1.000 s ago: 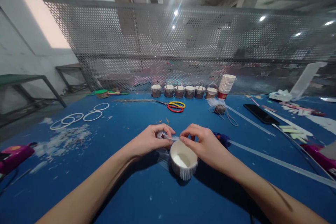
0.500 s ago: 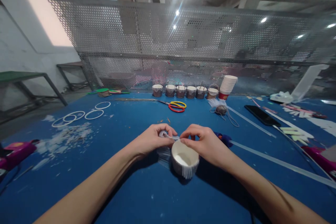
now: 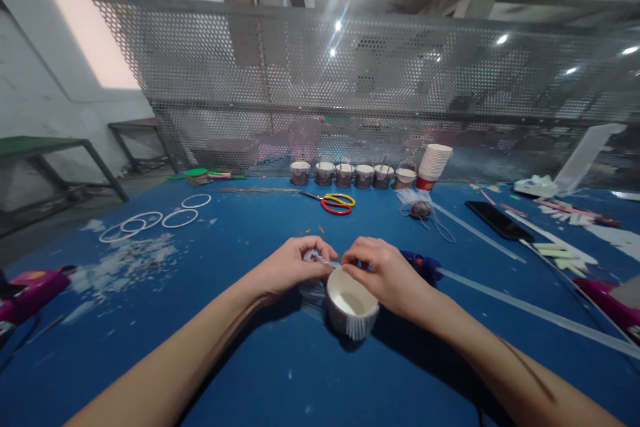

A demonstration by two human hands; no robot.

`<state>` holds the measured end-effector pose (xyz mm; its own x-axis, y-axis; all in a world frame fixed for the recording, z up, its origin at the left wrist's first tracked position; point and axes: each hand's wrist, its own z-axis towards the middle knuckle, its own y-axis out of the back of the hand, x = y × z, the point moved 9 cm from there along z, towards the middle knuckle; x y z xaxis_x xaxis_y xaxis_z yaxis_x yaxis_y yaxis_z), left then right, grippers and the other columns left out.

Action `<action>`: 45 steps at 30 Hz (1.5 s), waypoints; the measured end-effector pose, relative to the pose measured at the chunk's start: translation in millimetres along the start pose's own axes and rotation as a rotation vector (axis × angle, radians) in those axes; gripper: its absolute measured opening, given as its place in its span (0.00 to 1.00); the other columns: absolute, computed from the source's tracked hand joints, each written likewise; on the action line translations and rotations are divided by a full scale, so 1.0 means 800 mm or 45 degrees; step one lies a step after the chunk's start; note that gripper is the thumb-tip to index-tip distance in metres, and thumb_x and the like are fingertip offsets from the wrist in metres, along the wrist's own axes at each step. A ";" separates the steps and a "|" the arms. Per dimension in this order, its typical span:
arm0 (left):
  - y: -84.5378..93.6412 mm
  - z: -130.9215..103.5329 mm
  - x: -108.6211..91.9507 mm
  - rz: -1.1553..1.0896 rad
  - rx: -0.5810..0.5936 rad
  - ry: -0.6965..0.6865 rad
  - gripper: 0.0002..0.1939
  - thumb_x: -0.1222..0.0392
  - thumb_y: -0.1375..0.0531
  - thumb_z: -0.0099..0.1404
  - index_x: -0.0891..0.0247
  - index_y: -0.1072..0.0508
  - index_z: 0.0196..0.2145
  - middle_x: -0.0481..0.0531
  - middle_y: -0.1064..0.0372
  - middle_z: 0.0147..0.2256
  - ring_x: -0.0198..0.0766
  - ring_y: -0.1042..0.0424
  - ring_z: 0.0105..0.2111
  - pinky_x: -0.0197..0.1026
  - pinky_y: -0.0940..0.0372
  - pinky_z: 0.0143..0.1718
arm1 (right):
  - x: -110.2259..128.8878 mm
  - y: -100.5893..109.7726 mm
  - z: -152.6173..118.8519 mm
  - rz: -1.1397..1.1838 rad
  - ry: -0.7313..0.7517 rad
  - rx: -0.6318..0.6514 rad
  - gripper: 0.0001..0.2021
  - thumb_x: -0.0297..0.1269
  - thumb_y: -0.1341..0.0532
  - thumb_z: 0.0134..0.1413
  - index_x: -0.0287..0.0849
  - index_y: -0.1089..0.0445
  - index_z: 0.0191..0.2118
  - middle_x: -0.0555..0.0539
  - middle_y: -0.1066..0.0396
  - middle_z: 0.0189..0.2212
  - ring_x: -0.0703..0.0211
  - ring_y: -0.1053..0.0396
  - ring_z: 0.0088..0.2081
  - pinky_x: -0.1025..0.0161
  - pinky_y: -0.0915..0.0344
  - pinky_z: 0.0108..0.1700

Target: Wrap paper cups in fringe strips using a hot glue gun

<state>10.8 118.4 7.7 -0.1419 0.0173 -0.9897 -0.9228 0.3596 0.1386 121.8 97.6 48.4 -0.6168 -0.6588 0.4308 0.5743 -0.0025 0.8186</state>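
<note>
A short cut-down paper cup [image 3: 353, 295] stands upright on the blue table in front of me, with pale fringe trim [image 3: 361, 327] hanging around its near side. The loose part of the trim bunches at the cup's far left. There my left hand [image 3: 300, 260] pinches it between thumb and fingers. Across the far rim, my right hand [image 3: 383, 270] is closed in a pinch at the cup's edge, fingertips close to the left ones. What lies between the right fingertips is too small to make out. Behind the right hand a dark blue object [image 3: 423, 268] is partly hidden.
Beyond the hands lie red-and-yellow scissors [image 3: 338, 204], a row of decorated cups [image 3: 344, 175], stacked paper cups [image 3: 434, 165] and a yarn ball [image 3: 421, 210]. White rings [image 3: 180, 217] and scraps are left; a phone [image 3: 499, 220], strips and a magenta tool [image 3: 607, 303] right.
My right hand has shifted very slightly right along the rim, its fingers curling more. My left hand and the cup have hardly moved.
</note>
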 end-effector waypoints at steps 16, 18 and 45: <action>-0.002 0.002 0.007 -0.055 0.025 0.045 0.08 0.64 0.34 0.47 0.65 0.32 0.22 0.52 0.30 0.35 0.35 0.33 0.33 0.39 0.41 0.35 | 0.000 0.007 -0.006 0.205 -0.109 0.138 0.11 0.23 0.45 0.56 0.41 0.26 0.35 0.48 0.29 0.33 0.60 0.33 0.35 0.64 0.40 0.39; -0.001 0.002 0.007 -0.042 0.031 0.030 0.08 0.64 0.34 0.48 0.64 0.32 0.23 0.52 0.30 0.35 0.35 0.33 0.33 0.39 0.41 0.35 | -0.003 0.007 -0.006 0.208 -0.137 0.101 0.08 0.24 0.43 0.55 0.40 0.26 0.33 0.48 0.29 0.32 0.60 0.33 0.35 0.64 0.40 0.38; -0.004 -0.005 0.004 0.001 0.072 0.135 0.14 0.65 0.36 0.48 0.63 0.32 0.34 0.45 0.33 0.26 0.32 0.34 0.25 0.37 0.40 0.30 | 0.042 0.041 -0.081 0.095 0.196 0.092 0.11 0.23 0.41 0.53 0.41 0.28 0.41 0.46 0.28 0.38 0.58 0.32 0.40 0.62 0.36 0.44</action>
<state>11.7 113.7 4.0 -0.1825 -0.0804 -0.9799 -0.9014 0.4116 0.1341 154.7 27.1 64.8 -0.4809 -0.7624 0.4329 0.5719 0.1014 0.8140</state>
